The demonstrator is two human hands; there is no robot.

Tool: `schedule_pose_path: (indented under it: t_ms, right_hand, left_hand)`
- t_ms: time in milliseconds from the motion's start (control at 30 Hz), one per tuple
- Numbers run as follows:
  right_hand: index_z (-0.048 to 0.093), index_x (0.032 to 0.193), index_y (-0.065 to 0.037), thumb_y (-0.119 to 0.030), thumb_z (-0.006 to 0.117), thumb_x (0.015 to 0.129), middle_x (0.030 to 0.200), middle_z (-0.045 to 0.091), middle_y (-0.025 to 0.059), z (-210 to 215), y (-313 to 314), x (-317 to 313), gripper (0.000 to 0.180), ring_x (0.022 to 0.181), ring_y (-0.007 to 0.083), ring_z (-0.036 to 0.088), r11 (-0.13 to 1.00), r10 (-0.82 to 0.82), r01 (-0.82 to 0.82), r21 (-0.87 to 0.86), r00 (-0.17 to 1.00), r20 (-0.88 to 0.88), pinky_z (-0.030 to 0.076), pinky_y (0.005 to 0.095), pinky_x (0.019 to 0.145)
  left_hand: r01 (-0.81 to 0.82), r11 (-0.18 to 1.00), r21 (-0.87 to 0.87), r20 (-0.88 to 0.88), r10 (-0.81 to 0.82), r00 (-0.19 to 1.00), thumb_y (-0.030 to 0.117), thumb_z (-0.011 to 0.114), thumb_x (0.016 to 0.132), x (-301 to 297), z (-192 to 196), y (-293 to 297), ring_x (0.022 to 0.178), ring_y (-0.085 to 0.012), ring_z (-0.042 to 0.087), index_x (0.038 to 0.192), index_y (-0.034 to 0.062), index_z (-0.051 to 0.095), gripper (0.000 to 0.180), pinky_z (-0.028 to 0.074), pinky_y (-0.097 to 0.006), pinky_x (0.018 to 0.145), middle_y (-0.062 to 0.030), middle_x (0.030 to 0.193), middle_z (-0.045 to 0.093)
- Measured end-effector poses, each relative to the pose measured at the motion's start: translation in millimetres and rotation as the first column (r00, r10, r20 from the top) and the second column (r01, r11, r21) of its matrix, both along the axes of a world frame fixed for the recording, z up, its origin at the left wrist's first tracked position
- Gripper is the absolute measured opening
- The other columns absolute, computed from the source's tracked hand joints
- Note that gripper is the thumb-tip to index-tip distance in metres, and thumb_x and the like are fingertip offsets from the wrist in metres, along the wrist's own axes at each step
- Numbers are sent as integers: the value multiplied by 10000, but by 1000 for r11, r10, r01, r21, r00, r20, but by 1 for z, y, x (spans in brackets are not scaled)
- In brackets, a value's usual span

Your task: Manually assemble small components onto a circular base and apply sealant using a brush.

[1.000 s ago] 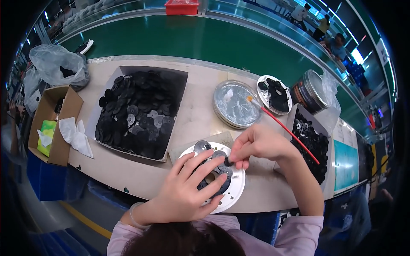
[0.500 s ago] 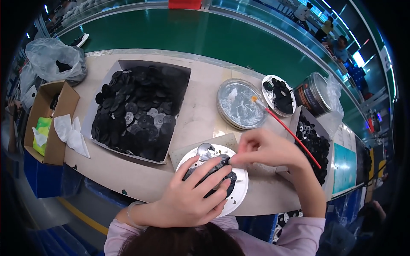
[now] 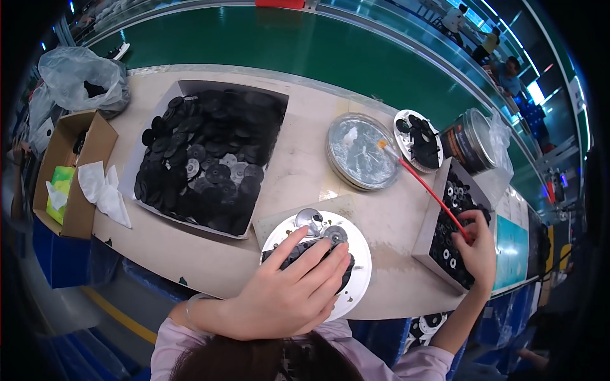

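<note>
My left hand [image 3: 287,287] lies flat, fingers spread, over black round parts on a white round plate [image 3: 359,254] at the table's front edge. A shiny metal disc [image 3: 309,219] sits at the plate's far rim. My right hand [image 3: 476,247] reaches into a box of small black and silver parts [image 3: 454,216] at the right, with a red-handled brush [image 3: 429,190] held between its fingers. The brush's pale tip points toward a round silver tin [image 3: 362,152].
A large tray of black discs [image 3: 210,159] fills the table's left-middle. A small white dish of black parts [image 3: 416,130] and a dark can [image 3: 470,143] stand at the back right. A cardboard box [image 3: 70,171], white tissues [image 3: 105,187] and a plastic bag [image 3: 82,76] lie left. A green conveyor [image 3: 286,44] runs behind.
My right hand left the white plate and swung right into the box of small parts, carrying the brush. My left hand stayed pressed on the plate.
</note>
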State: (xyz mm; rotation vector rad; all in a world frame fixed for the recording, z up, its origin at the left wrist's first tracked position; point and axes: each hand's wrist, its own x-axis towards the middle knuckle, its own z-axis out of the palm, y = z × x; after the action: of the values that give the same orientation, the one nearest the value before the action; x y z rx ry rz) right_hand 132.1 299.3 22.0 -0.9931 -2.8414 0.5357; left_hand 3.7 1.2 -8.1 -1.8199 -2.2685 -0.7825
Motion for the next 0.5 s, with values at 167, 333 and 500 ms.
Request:
schedule_pose_path:
  t_ms: [167,333,500]
  right_hand:
    - [517,1005,-43,-14,595,765,676,595,18,23,-8,-4,255,557,45,527,982,-92,4,-191,884,-457,358,143,449]
    - [599,920,-2,-57,605,783,687,606,33,63,-32,-31,148,540,54,530,988,-70,-21,-151,817,-573,322,137,419]
    - [624,973,-7,-124,590,839,746,604,40,44,-27,-92,181,584,45,503,950,242,-306,63,592,-769,321,151,444]
  left_hand:
    - [-8,998,65,33,6,999,228,583,712,2,-5,-2,1050,-267,483,1007,-34,574,394,333,-467,944,-151,1140,524]
    - [-23,996,90,87,15,996,197,603,693,4,-1,0,1054,-268,481,996,-17,584,372,340,-470,937,-126,1149,534]
    - [-49,996,80,108,40,993,192,603,694,4,-5,-2,1044,-266,488,989,-8,590,357,345,-461,934,-119,1141,546]
